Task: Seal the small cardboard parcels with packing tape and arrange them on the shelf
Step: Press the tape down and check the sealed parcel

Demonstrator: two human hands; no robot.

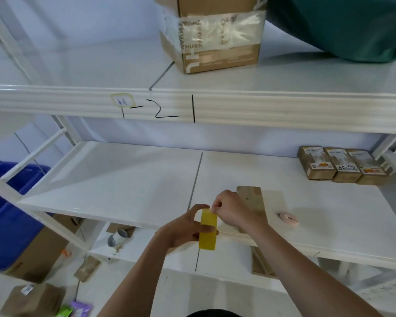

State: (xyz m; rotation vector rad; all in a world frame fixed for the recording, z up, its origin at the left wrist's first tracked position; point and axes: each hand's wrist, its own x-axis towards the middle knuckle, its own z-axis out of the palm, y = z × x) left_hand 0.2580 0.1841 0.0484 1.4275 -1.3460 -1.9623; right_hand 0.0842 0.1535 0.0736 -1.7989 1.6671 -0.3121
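A yellow tape roll [207, 228] is being gripped by the left hand [185, 227], its top edge being pinched by the right hand [230, 208]; an unsealed parcel [253, 203] is lying just behind the right hand.

Both forearms are bare, with no sleeves, gloves, watch or rings showing; dark clothing at the bottom edge.

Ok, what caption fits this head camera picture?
Left hand holds yellow tape roll, right hand pinches its end above a parcel on the shelf.
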